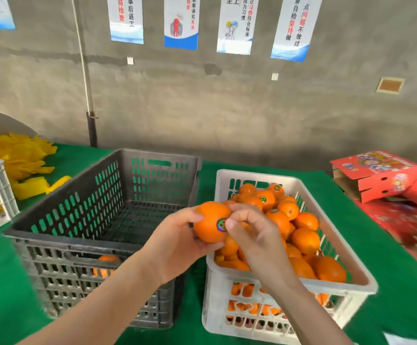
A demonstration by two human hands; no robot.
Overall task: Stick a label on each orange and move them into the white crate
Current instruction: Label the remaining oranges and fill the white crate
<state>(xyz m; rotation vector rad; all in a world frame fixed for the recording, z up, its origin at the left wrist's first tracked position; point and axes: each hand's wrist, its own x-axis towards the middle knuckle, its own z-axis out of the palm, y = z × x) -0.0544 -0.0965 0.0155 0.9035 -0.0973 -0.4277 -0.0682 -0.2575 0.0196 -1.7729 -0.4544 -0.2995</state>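
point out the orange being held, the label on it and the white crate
held orange [207, 216]: head view, bare peel left of the label
label [220, 224]: head view, the visible part of the round sticker beside the thumb
white crate [257, 176]: head view, far rim

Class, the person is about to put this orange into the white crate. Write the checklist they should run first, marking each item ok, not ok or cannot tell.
1. Label on the held orange: ok, sticker in place.
2. Label pressed flat: cannot tell, the right hand covers its edge.
3. Left hand grips the held orange: ok.
4. Right hand off the fruit: not ok, its thumb touches the label.
5. White crate within reach: ok, just beside the hands.
6. Room in the white crate: cannot tell, the pile nears the rim.
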